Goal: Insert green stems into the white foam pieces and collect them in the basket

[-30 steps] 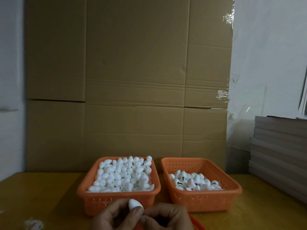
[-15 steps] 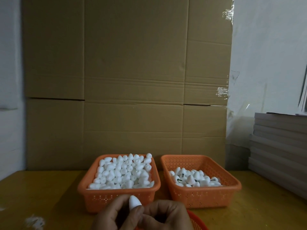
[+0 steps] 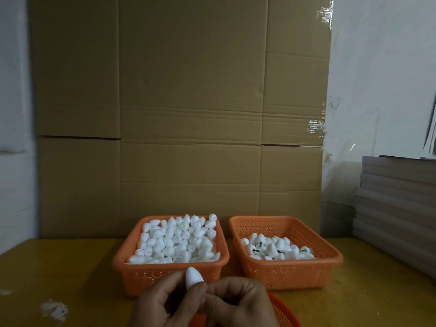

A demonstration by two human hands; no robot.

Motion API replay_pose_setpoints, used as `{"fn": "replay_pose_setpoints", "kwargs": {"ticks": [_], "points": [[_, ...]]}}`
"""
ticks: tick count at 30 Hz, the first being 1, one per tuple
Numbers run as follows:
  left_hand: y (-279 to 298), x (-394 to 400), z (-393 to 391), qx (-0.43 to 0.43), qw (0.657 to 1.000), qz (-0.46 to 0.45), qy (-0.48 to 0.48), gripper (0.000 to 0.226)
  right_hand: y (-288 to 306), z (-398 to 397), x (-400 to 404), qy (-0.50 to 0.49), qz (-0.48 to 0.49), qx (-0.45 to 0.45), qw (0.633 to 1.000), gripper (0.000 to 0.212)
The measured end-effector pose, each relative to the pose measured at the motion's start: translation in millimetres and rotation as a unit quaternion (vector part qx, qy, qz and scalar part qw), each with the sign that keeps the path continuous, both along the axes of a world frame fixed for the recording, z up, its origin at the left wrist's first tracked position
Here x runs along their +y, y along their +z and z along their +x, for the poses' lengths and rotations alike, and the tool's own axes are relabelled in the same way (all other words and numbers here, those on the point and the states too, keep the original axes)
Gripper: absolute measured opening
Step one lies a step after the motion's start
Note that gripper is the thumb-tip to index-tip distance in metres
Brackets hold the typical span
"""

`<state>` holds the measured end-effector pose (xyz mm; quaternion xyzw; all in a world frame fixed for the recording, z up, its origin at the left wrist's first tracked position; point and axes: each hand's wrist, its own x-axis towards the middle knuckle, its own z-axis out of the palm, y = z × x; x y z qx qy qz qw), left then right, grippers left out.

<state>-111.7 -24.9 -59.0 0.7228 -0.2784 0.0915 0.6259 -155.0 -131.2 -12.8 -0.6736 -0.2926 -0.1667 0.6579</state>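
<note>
Both hands are raised together at the near edge of the worktop (image 3: 70,263), directly in front of the two baskets. The left hand (image 3: 162,303) pinches a white foam piece (image 3: 193,276) between thumb and forefinger, pointed end up, so that its lower end faces the right hand (image 3: 238,300); this orientation is judged to present the base for stem insertion. The right hand has its fingers curled in against the left, apparently gripping something small at the base of the piece; the stem itself is hidden, so what it holds cannot be confirmed. Working close to the body, above a third orange container (image 3: 283,312) of which only a rim section shows at the bottom edge, likely keeps supplies within short reach; its contents are not visible. The left basket (image 3: 132,270) is heaped to its rim with plain white foam pieces (image 3: 177,239), none showing green, and is judged to be the unprocessed stock. The right basket (image 3: 306,272), just beside it, holds a shallow layer of finished pieces (image 3: 276,250), several showing dark green stems (image 3: 256,250); it is taken as the collection basket and stands well under half full. A large cardboard sheet (image 3: 188,114) stands behind both baskets, and stacked boards (image 3: 398,208) rest at the right. White crumbs (image 3: 54,310) lie on the worktop at the near left.
</note>
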Motion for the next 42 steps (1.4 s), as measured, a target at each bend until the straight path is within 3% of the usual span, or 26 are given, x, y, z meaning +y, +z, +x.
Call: {"fn": "replay_pose_setpoints", "kwargs": {"ticks": [2,4,7,13,16,20,23,26,31,35,39,42], "points": [[8,17,5,0.000,0.999,-0.034,0.022,0.027,-28,-8,-12,-0.084,-0.041,0.099,0.991,0.010],[5,19,7,-0.004,0.999,-0.025,0.025,0.020,-35,-9,-13,-0.129,-0.007,0.146,0.981,0.019],[5,7,4,0.014,0.997,-0.038,0.065,0.018,-27,-8,-5,-0.143,0.030,0.149,0.978,0.021],[4,4,3,-0.070,0.989,-0.032,0.128,0.025,-27,-10,3,-0.154,0.085,0.164,0.971,0.028],[11,7,-2,-0.109,0.987,-0.023,0.114,0.023,-30,-8,4,-0.167,0.088,0.158,0.969,0.034],[18,13,-5,-0.147,0.984,0.001,0.106,0.023,-31,-7,5,-0.176,0.113,0.138,0.968,0.027],[19,17,-3,-0.140,0.988,0.014,0.065,0.027,-32,-7,6,-0.174,0.126,0.126,0.968,0.016],[18,20,0,-0.121,0.992,-0.010,0.034,0.033,-29,-8,4,-0.161,0.117,0.132,0.971,0.018],[17,19,1,-0.042,0.997,-0.035,-0.051,0.018,-32,-4,-1,-0.165,0.118,0.163,0.966,0.027],[6,20,2,-0.008,0.997,-0.041,-0.067,0.055,-28,2,-13,-0.196,0.152,0.156,0.956,0.026],[0,18,5,0.007,0.998,-0.030,-0.048,0.043,-17,11,-39,-0.289,0.077,0.121,0.946,0.011],[0,15,5,0.008,0.999,-0.028,-0.028,0.031,-16,28,-73,-0.429,-0.055,0.099,0.896,0.020]]}}
